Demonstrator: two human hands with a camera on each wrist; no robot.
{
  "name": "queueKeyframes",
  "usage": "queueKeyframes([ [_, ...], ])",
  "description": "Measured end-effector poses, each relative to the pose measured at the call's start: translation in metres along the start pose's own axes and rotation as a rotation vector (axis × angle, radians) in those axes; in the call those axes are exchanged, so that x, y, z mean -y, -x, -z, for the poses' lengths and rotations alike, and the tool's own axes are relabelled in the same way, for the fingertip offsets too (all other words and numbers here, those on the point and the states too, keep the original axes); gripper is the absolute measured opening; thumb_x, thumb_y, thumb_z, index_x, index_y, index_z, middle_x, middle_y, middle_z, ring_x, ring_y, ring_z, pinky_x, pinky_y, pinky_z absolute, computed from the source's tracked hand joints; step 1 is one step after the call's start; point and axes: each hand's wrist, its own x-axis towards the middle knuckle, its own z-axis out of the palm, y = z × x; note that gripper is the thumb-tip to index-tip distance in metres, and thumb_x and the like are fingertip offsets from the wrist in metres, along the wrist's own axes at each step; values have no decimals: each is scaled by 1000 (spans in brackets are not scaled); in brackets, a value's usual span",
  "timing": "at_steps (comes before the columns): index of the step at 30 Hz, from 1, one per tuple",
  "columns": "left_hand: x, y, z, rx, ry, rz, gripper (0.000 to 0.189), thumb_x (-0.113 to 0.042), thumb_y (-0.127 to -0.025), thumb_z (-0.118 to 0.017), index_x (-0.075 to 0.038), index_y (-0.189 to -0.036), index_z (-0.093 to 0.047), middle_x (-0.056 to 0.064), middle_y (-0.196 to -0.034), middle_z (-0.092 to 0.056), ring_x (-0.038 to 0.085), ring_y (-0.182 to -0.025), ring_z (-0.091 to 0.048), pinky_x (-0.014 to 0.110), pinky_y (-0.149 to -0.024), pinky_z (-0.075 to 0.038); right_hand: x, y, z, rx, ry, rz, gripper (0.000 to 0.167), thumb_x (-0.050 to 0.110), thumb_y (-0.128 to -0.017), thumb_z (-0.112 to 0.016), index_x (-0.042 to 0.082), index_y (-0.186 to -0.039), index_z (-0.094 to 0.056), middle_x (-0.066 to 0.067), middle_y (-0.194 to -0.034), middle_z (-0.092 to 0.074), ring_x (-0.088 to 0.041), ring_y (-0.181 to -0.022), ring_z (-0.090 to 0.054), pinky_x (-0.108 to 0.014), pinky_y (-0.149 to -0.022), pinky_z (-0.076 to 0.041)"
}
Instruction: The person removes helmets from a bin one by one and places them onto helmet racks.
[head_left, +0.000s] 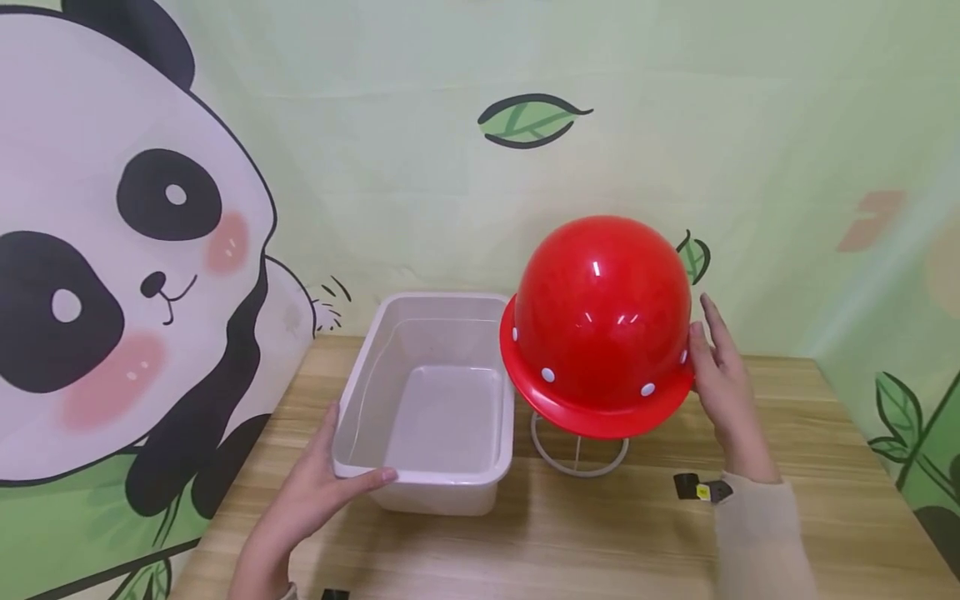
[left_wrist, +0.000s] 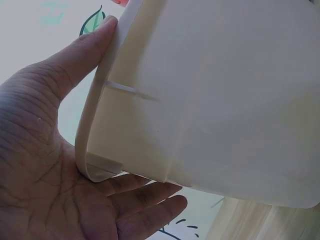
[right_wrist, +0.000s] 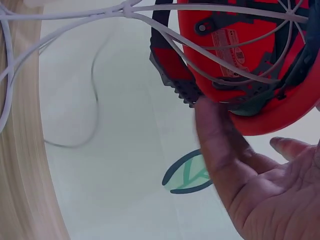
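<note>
A red hard hat point(head_left: 603, 317) with white rivets along its lower edge sits on a white wire stand point(head_left: 579, 473). My right hand point(head_left: 723, 383) is at the hat's right side, fingers mostly straight and pointing upward. In the right wrist view, its fingertips reach the hat's brim near a black strap point(right_wrist: 175, 82); the hat's inner harness shows behind the wires. To the left stands a pale plastic basin point(head_left: 497, 480). My left hand point(head_left: 318, 483) spans its near left corner, thumb laid along the front rim and extended fingers against the left wall.
Both things are on a wooden table point(head_left: 645, 550), basin left of the stand. Behind hangs a green backdrop point(head_left: 375, 167) with a printed panda and leaves. A small black clip point(head_left: 702, 488) shows at the right cuff.
</note>
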Motion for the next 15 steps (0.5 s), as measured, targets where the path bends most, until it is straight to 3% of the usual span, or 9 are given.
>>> queueKeyframes([
  [4, -1, 0, 0, -3, -57, -9, 120, -42, -74, -90, -16, -162, -13, 19, -148, -40, 37, -122, -53, 55, -100, -46, -1, 3, 4, 7, 67, 8, 67, 51, -105, -41, 30, -163, -14, -19, -144, -52, -26, -117, -62, -23, -81, -56],
  [8, -2, 0, 5, -2, -122, -2, 116, -45, -79, -85, -8, -161, -12, 24, -152, -32, 41, -126, -49, 60, -102, -44, 1, 3, 8, 28, 136, 52, 66, 46, -106, -40, 21, -163, -18, -21, -151, -45, -45, -130, -50, -45, -89, -56],
  [11, -5, 0, 11, -13, -162, 8, 111, -45, -84, -80, -4, -161, -11, 28, -156, -25, 45, -131, -44, 66, -104, -39, 3, 2, 11, 43, 199, 107, 64, 43, -107, -41, 17, -162, -21, -22, -153, -42, -48, -131, -47, -60, -91, -50],
  [15, -8, 2, 19, -24, -210, 37, 108, -48, -88, -75, -3, -161, -9, 30, -160, -16, 52, -142, -27, 72, -109, -26, 4, 5, 16, 52, 275, 150, 64, 41, -107, -42, 14, -161, -22, -23, -154, -40, -50, -133, -44, -68, -94, -45],
])
